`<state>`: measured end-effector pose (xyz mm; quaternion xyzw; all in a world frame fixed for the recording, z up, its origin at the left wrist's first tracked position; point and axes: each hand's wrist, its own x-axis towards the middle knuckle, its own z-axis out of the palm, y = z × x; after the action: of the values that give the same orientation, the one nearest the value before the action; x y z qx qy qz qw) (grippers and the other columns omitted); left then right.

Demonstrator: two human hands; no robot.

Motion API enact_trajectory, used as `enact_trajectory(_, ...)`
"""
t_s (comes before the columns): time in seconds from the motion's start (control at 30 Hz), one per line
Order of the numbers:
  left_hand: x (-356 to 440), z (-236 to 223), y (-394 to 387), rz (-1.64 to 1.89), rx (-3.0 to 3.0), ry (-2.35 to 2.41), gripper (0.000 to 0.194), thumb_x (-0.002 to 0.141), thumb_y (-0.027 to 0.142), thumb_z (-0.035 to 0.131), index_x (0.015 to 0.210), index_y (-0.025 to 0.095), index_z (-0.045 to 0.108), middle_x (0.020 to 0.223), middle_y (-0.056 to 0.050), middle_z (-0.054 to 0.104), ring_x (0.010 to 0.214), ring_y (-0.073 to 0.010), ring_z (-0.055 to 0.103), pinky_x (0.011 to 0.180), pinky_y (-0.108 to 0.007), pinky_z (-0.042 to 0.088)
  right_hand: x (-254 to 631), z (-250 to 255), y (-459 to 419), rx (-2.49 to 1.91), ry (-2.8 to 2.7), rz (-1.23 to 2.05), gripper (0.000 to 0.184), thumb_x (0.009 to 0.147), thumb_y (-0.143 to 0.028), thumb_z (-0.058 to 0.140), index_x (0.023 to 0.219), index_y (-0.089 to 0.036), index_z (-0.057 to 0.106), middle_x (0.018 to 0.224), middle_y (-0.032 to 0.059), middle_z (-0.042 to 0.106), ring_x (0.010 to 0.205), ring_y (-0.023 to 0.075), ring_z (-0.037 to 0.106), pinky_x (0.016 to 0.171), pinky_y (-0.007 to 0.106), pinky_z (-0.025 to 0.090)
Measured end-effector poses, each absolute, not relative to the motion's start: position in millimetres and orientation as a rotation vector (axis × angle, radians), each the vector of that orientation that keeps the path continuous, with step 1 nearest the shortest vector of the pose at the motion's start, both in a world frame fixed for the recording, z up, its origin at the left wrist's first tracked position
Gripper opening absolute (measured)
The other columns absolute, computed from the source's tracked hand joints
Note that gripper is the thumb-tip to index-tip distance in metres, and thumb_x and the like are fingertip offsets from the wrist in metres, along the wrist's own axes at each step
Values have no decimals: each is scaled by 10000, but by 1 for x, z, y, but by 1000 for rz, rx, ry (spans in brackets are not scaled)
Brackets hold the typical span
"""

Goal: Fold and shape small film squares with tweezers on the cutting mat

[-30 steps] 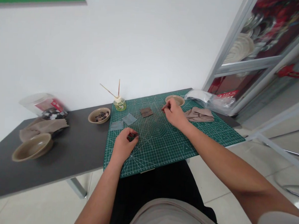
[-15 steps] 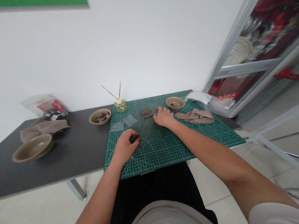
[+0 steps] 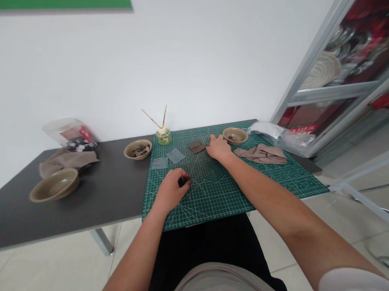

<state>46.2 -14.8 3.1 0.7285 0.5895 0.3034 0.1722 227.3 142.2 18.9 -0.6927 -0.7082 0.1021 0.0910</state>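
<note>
My left hand (image 3: 172,188) is curled just above the near left part of the green cutting mat (image 3: 208,198). Its thumb and fingers close around a small dark piece (image 3: 181,181), whose kind I cannot make out. Farther out, my right hand (image 3: 218,147) rests on the mat with its fingers apart. Its thumb side touches or nearly touches a dark brown square of cloth (image 3: 196,147). Under its fingertips the view is hidden. Two pale grey-blue translucent squares lie to the left, one the upper square (image 3: 175,155), the other the lower square (image 3: 160,163).
A small bowl with bits (image 3: 235,135) and a crumpled brown cloth (image 3: 262,154) lie right of my right hand. Leftward are a bowl of dark pieces (image 3: 137,150), a reed diffuser (image 3: 163,135), a larger bowl (image 3: 54,185) and a plastic tub (image 3: 66,132). A plastic bag (image 3: 281,135) sits far right.
The whole view has shifted, so everything sits slightly farther right. Both hands stay in nearly the same places on the mat, the left still closed on the small dark piece.
</note>
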Motion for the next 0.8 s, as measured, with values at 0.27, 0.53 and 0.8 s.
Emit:
enact_trajectory(0.27,46,3,-16,865,2072,1674,48,805,182,581,819,226,567,846,-17,624,855,-202,564,770,-334,438,224,12,141,-2011,-2157,72,436,937,-388,438,1304,-181,550,1349,237,478,1245,397,436,908,556,439)
enact_trajectory(0.53,47,5,-16,856,2070,1674,62,801,168,586,820,226,576,848,-17,631,855,-202,562,769,-335,436,220,5,147,-1662,-2524,124,501,950,-283,350,1431,-298,488,1414,126,528,1254,369,436,979,582,353)
enact_trajectory(0.8,48,5,-16,856,2058,1685,74,791,158,598,810,228,582,839,-11,630,848,-198,567,763,-326,439,221,10,151,-1450,-2677,33,395,970,-302,410,1308,-290,614,1299,114,625,1206,346,450,986,538,288)
